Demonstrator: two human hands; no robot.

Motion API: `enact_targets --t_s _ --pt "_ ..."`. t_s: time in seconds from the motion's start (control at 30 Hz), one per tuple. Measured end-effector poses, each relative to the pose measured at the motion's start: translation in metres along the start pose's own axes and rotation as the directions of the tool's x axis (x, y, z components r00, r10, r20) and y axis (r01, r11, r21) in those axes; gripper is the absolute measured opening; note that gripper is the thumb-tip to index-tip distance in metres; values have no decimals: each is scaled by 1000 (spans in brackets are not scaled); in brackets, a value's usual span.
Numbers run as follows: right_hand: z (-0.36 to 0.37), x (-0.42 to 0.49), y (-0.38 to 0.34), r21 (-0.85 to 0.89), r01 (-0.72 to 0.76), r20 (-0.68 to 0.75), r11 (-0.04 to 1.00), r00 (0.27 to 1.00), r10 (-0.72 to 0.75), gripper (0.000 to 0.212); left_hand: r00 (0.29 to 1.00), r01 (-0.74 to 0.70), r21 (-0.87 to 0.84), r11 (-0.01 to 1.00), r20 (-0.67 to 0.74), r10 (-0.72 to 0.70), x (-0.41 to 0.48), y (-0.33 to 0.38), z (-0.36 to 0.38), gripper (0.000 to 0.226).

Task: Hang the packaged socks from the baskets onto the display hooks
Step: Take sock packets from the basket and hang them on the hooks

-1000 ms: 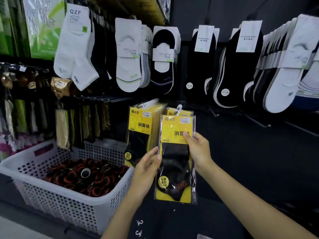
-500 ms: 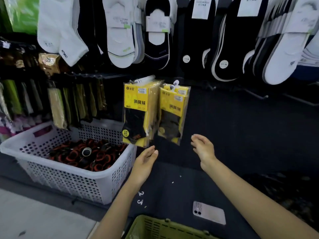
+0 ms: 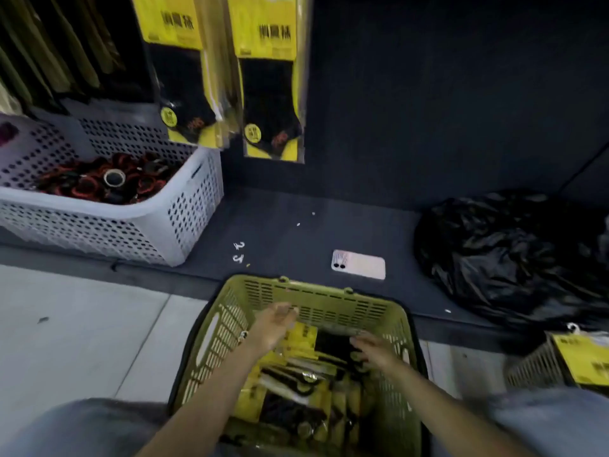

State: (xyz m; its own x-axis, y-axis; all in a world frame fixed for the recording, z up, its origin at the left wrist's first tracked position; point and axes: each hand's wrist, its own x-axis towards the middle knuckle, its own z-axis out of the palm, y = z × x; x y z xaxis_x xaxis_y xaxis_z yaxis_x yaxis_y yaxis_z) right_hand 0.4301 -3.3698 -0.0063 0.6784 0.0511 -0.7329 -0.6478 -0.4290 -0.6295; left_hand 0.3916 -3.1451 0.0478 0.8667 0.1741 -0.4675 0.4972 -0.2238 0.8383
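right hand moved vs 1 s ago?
Yes. The right hand dropped from the hanging sock packs, past the phone, into the green basket.

A white perforated plastic basket (image 3: 194, 206) stands at the left on a dark carpeted ledge (image 3: 346, 222). It holds a heap of red and black rings (image 3: 82, 189), with a pale roll of tape (image 3: 114, 177) lying on top. A pale pink smartphone (image 3: 359, 264) lies face down on the ledge, well apart from the basket. To its right slumps a crumpled black plastic bag (image 3: 507, 252). Small white marks (image 3: 239, 252) show on the ledge between basket and phone. Olive-coloured packets (image 3: 59, 44) hang blurred at the upper left. Grey floor tiles (image 3: 82, 324) run below the ledge.
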Motion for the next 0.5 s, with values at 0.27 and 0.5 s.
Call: enact_targets --t_s 0.27,0.5 --pt "6 37 49 -227 -4 -138 974 990 -28 52 940 339 133 931 -87 -330 1 -91 23 59" --pt "17 63 66 -337 -17 -99 941 995 -18 47 925 378 204 903 -130 -357 29 -109 30 60"
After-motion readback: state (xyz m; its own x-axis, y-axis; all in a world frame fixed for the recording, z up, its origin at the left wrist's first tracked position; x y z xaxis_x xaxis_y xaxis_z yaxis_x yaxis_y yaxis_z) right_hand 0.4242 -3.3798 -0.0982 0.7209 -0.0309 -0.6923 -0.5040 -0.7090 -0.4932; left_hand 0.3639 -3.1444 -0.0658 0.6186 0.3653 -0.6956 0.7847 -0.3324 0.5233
